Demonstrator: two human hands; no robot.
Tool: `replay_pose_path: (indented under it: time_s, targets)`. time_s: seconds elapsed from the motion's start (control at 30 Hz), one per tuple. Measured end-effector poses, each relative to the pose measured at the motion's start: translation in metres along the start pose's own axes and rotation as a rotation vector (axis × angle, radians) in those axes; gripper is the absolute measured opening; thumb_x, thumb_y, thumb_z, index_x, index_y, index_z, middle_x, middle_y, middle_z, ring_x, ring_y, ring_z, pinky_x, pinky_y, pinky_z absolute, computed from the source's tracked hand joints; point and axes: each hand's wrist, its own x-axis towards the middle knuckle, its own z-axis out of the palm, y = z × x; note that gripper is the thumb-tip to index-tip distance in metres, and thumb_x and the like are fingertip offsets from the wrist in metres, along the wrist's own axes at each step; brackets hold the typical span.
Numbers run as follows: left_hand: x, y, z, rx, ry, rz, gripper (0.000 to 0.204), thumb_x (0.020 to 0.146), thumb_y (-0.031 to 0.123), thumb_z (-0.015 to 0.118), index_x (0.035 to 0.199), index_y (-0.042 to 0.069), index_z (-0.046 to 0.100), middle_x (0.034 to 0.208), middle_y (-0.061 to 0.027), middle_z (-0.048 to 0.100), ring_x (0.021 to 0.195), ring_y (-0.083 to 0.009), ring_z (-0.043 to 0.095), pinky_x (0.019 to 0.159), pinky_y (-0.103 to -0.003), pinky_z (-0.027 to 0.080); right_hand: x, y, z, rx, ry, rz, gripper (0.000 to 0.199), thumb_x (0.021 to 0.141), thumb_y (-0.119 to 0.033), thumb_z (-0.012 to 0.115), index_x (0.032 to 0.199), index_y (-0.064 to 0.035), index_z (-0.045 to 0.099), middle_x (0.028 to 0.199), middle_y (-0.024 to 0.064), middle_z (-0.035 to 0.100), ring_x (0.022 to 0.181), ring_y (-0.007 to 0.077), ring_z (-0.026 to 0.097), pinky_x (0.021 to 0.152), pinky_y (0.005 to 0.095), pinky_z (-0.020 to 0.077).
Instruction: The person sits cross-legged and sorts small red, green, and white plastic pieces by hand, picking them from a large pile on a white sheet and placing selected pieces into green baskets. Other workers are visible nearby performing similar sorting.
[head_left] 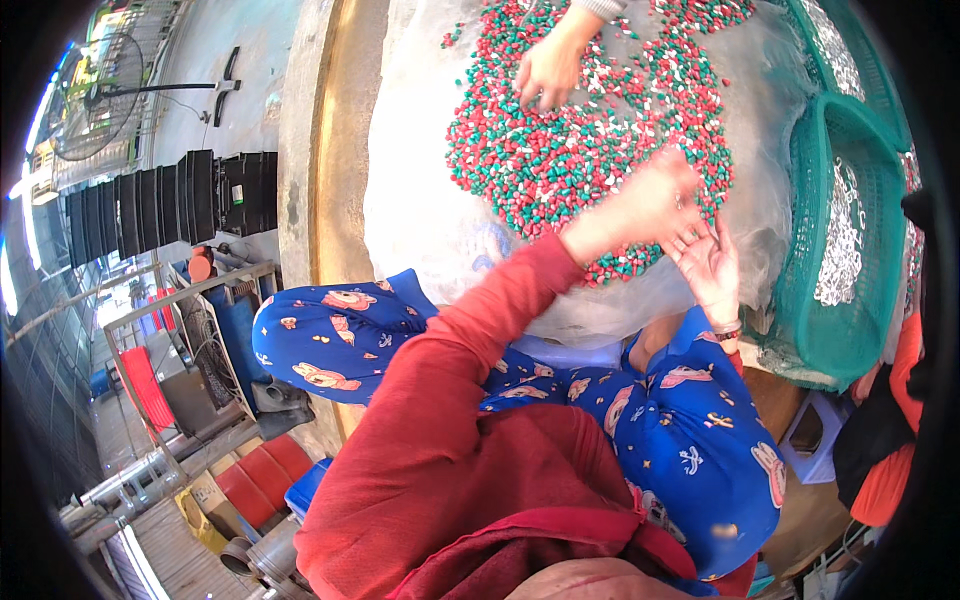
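Note:
A spread of small red, green and white pieces (560,170) lies on a translucent plastic sheet (415,150) in front of me. My left hand (658,192) is over the near right part of the spread, smeared by motion, so its fingers cannot be made out. Just below and right of it, my right hand (708,272) is turned palm up with fingers stretched apart, a bracelet at its wrist. The two hands meet or overlap at the fingertips; I see nothing held in the right palm. Another person's hand (550,72) reaches into the far side of the pieces.
On the right stands a green plastic basket (805,300) holding white ring-like pieces (842,235); another green basket (868,70) with similar pieces is beyond it. A purple plastic stool (815,437) stands at lower right. Stacked black crates (150,205) and a fan (100,92) are at left.

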Motion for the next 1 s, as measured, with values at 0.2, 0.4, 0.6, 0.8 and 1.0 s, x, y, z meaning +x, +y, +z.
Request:
replay_pose_path:
  time_s: [0.2, 0.4, 0.6, 0.8, 1.0]
  targets:
    - [-0.005, 0.048, 0.046, 0.084, 0.207, 0.33, 0.03, 0.068, 0.021, 0.065, 0.092, 0.006, 0.055, 0.107, -0.0135, 0.048, 0.106, -0.0335, 0.046, 0.09, -0.046, 0.039, -0.031, -0.06, -0.028, -0.109, -0.147, -0.303, 0.022, 0.091, -0.016, 0.045, 0.108, -0.0033, 0.053, 0.096, 0.0091, 0.056, 0.084, 0.016, 0.055, 0.074, 0.0304, 0.0473]
    - [-0.084, -0.014, 0.023, 0.174, -0.396, 0.574, 0.038, 0.074, 0.016, 0.057, 0.112, 0.012, 0.052, 0.12, -0.0081, 0.045, 0.123, -0.027, 0.035, 0.105, -0.048, 0.025, -0.14, -0.197, 0.009, -0.849, 0.488, -1.179, 0.021, 0.091, -0.02, 0.049, 0.087, 0.0001, 0.05, 0.077, 0.0045, 0.046, 0.063, 0.0115, 0.04, 0.056, 0.0262, 0.0361]
    - [-0.114, -0.099, 0.006, 0.518, -0.595, 0.367, 0.056, 0.079, 0.019, 0.05, 0.133, 0.021, 0.037, 0.141, 0.0036, 0.029, 0.134, -0.0245, 0.017, 0.11, -0.046, 0.014, -0.153, -0.217, -0.019, -2.118, 1.304, -1.384, 0.044, 0.087, -0.031, 0.056, 0.107, 0.0076, 0.05, 0.096, 0.0135, 0.051, 0.079, 0.018, 0.046, 0.071, 0.0313, 0.0397]
    - [-0.079, -0.133, 0.013, 0.57, -0.62, 0.507, 0.052, 0.081, 0.034, 0.054, 0.13, 0.036, 0.038, 0.14, 0.0073, 0.029, 0.132, -0.0217, 0.021, 0.102, -0.044, 0.029, -0.134, -0.173, -0.008, -1.72, 1.262, -1.307, 0.051, 0.087, -0.022, 0.056, 0.129, 0.0019, 0.038, 0.131, 0.0208, 0.037, 0.114, 0.0276, 0.043, 0.095, 0.0361, 0.0392]
    - [-0.008, -0.192, 0.006, 0.724, -0.485, 0.421, 0.055, 0.079, 0.034, 0.056, 0.131, 0.03, 0.038, 0.134, 0.004, 0.038, 0.127, -0.0243, 0.031, 0.098, -0.046, 0.034, -0.116, -0.162, 0.009, -1.452, 0.854, -1.451, 0.042, 0.09, -0.014, 0.05, 0.125, 0.0063, 0.036, 0.131, 0.0193, 0.036, 0.115, 0.0255, 0.043, 0.094, 0.0378, 0.0426]
